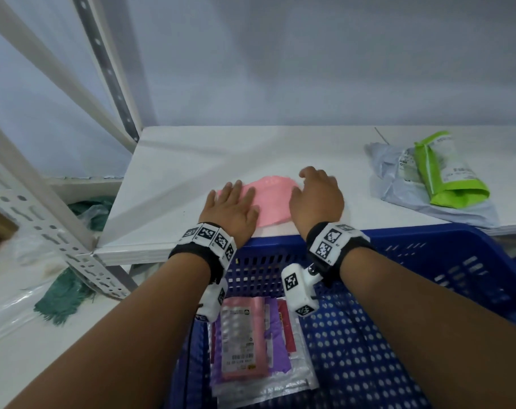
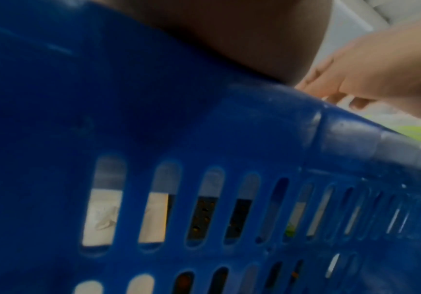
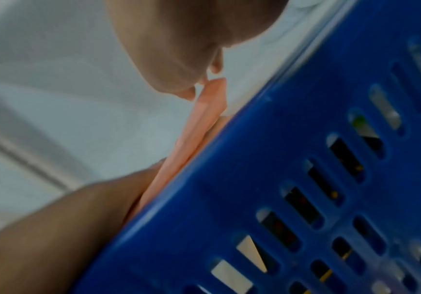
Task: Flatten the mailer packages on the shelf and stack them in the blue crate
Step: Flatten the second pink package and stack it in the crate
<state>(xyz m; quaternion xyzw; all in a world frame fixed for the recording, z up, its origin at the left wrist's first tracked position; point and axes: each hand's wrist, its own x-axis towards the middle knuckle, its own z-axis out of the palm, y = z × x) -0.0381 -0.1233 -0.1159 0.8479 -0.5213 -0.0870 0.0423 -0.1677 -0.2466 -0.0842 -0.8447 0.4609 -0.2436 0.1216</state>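
The pink mailer (image 1: 268,199) lies near the front of the shelf (image 1: 192,160). The left hand (image 1: 231,208) presses it with flat fingers. The right hand (image 1: 317,199) rests on its other end, fingers loosely bent. This looks like the flattening step. Next, lift it into the crate (image 1: 428,261), onto the stack (image 1: 251,343). A green mailer (image 1: 448,175) and a grey mailer (image 1: 398,184) wait well apart; nothing blocks the way.

Head view was evenly lit and soft, with wide-angle bending at the edges and faint shadows beyond the hands. Both wrist views were dim, blurred and noisy, the blue crate (image 2: 204,139) close and out of focus.
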